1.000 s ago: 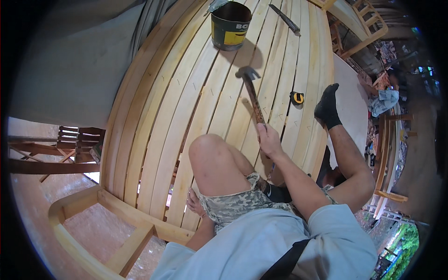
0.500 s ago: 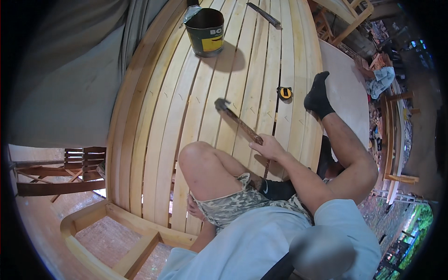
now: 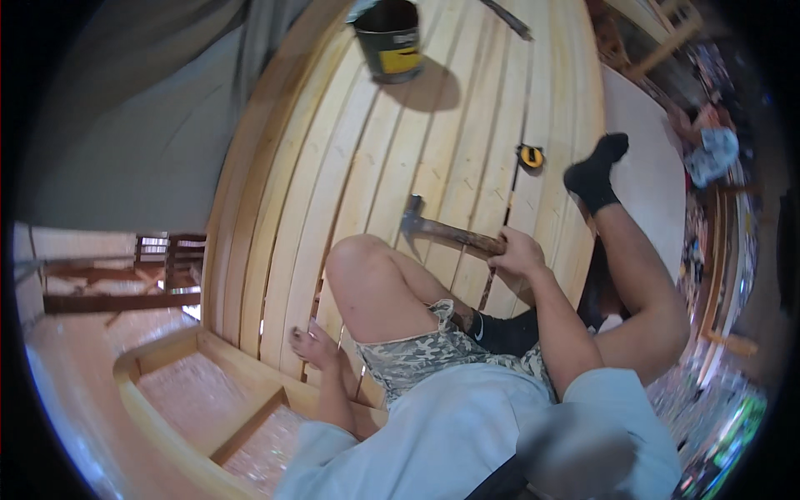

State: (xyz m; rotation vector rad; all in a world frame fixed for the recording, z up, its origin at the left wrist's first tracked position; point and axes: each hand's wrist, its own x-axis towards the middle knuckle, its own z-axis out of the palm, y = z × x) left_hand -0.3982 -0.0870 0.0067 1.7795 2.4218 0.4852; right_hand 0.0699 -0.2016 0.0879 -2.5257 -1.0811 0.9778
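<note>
My right hand (image 3: pixel 519 252) is wrapped round the end of the wooden handle of a claw hammer (image 3: pixel 454 233). The hammer lies low over the slatted wooden bed platform (image 3: pixel 333 179), its metal head pointing left. Beside my bent left knee, my left hand (image 3: pixel 317 346) is above the slats with its fingers curled together. Whatever may be between those fingertips is too small and blurred to name. A row of thin nails (image 3: pixel 472 180) stands tilted along the slats beyond the hammer. A black and yellow tape measure (image 3: pixel 530 158) rests near my outstretched right foot.
A dark can with a yellow label (image 3: pixel 392 50) stands at the far side of the slats. Farther right lies a dark narrow tool (image 3: pixel 508 18). Grey cloth (image 3: pixel 133 125) hangs at left. A wooden frame (image 3: pixel 242 421) borders the near left. Another person (image 3: pixel 708 150) is at far right.
My left hand has come out from beside my thigh and risen over the slats. The hammer has swung toward me, its handle now more level. The view has shifted somewhat.
</note>
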